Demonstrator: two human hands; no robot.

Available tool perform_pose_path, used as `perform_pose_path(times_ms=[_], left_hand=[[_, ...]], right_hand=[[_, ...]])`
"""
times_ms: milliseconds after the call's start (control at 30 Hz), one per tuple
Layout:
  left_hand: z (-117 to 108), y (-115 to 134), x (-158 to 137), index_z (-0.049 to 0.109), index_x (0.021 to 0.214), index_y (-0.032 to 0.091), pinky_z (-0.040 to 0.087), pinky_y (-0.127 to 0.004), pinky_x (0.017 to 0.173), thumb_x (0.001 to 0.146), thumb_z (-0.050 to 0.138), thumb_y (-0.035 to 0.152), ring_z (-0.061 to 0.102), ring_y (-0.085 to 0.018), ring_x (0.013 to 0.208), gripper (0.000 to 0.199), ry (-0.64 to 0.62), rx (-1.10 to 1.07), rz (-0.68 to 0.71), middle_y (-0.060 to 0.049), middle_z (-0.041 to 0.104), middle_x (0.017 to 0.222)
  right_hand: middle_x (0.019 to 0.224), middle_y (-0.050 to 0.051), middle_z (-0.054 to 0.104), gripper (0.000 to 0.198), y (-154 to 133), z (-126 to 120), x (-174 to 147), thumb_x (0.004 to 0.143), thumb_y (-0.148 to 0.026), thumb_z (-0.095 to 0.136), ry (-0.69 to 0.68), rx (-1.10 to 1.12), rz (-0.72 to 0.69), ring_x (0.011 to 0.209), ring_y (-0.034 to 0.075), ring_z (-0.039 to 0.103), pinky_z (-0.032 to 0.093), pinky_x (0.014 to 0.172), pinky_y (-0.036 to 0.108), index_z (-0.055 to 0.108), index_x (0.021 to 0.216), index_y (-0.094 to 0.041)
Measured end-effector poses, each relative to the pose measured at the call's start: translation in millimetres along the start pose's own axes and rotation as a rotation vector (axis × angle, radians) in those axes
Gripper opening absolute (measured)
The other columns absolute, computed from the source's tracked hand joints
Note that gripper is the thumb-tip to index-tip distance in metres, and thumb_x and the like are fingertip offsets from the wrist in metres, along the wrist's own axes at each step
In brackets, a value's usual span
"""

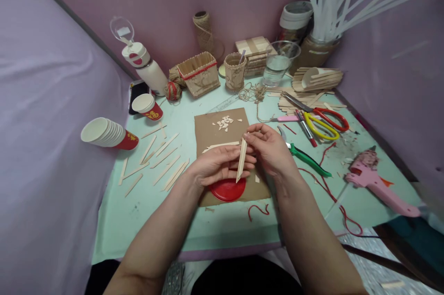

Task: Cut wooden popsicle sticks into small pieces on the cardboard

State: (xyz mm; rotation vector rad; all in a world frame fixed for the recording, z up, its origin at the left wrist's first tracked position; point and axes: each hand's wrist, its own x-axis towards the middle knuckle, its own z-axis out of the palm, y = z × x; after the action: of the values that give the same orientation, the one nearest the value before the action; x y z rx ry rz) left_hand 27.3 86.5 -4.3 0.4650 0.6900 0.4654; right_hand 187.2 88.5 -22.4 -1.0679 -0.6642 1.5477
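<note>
A small bundle of pale wooden craft sticks (242,162) with slanted ends is held upright at a slight tilt between both hands. My right hand (268,149) pinches its top end between thumb and fingers. Palm up, my left hand (222,162) has its fingers behind the sticks and its thumb side against them. Below lies a red round lid (229,191), partly covered by the left hand, on a brown cardboard sheet (218,124). Small wood chips (225,123) are heaped on the cardboard, and more sticks (222,145) lie just behind my left hand.
Cut sticks (163,161) are scattered at left near stacked paper cups (107,134). At right lie green-handled pliers (310,160), scissors (329,117), red cord (322,184) and a pink glue gun (378,181). Behind stand a stick basket (201,75) and a water cup (277,66).
</note>
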Motion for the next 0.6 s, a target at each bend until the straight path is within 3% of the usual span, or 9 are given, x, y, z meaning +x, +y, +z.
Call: perform_pose_path(times_ms=[200,400,600], left_hand=[[-5.6,0.0,-0.1,0.069,0.097,0.009,0.060,-0.030,0.072,0.074,0.075,0.017,0.072,-0.019,0.075,0.025,-0.037,0.049,-0.038,-0.010,0.073,0.083],[-9.6,-0.4,3.4,0.068,0.100,0.008,0.060,-0.033,0.075,0.081,0.067,0.014,0.073,-0.020,0.079,0.020,-0.078,-0.054,-0.065,-0.012,0.075,0.086],[-9.1,-1.3,3.0,0.068,0.097,0.007,0.060,-0.034,0.076,0.085,0.059,0.010,0.073,-0.021,0.079,0.014,-0.081,-0.089,-0.066,-0.012,0.075,0.086]], right_hand=[[0.067,-0.005,0.062,0.026,-3.2,3.1,-4.5,0.065,-0.029,0.078,-0.051,-0.090,-0.020,0.054,0.008,0.054,0.041,0.049,0.019,0.059,0.081,-0.020],[0.085,0.001,0.072,0.022,-0.2,5.5,-5.5,0.070,-0.030,0.075,-0.065,-0.140,-0.110,0.074,0.013,0.064,0.048,0.066,0.024,0.060,0.083,-0.021],[0.087,0.001,0.073,0.019,2.4,4.9,-4.7,0.073,-0.029,0.074,-0.100,-0.193,-0.150,0.081,0.015,0.066,0.050,0.072,0.026,0.060,0.084,-0.021]])
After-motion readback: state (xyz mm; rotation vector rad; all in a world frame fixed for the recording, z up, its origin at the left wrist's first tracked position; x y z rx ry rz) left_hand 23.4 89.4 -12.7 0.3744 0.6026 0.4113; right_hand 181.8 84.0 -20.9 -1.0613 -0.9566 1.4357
